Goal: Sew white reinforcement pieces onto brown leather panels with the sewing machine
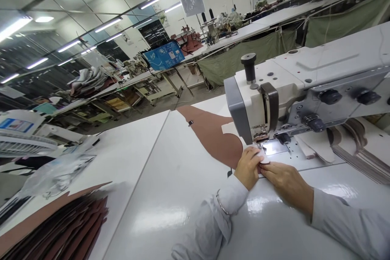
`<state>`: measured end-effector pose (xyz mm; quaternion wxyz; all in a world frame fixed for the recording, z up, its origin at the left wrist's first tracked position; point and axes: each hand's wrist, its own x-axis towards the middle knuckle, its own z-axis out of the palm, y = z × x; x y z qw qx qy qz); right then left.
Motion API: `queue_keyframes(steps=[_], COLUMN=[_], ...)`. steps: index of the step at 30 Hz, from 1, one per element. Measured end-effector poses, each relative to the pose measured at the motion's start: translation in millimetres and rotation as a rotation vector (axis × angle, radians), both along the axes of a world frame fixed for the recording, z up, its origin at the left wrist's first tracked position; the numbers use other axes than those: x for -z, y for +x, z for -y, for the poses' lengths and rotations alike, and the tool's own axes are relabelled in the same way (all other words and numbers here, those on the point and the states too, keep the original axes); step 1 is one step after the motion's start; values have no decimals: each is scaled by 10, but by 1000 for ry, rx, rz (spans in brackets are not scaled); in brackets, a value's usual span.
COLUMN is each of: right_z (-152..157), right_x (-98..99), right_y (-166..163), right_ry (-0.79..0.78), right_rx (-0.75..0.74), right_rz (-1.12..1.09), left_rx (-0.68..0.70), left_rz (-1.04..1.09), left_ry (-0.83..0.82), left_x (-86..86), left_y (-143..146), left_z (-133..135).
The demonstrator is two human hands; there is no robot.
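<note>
The left hand (pixel 248 167) and right hand (pixel 286 185) pinch a small pale strip (pixel 263 157) between their fingers (pixel 268 169), right at the near side of the sewing machine's (pixel 254 97) presser foot (pixel 260 137), with a brown panel (pixel 210 136) spreading away left.

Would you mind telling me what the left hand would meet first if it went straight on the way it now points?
The left hand would probably meet the sewing machine's presser foot first, just past the pale piece at its fingertips, though depth is unclear.
</note>
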<state>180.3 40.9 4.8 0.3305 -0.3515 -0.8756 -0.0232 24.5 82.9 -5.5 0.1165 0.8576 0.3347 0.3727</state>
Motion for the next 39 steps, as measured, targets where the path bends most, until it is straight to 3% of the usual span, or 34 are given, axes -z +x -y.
queue_keyframes(steps=[18, 25, 30, 39], right_z=[21, -66, 133, 238], right_x=[-4, -35, 45, 132], right_y=[-23, -39, -160, -210], right_ry=[24, -15, 150, 95], right_rx=[42, 55, 62, 76], right_rz=[37, 16, 33, 86], left_rx=[-7, -16, 79, 127], left_rz=[-72, -143, -277, -290], left_ry=[18, 47, 168, 151], left_x=[-39, -29, -82, -97], left_y=[7, -22, -12, -23], left_z=[-6, -136, -182, -179])
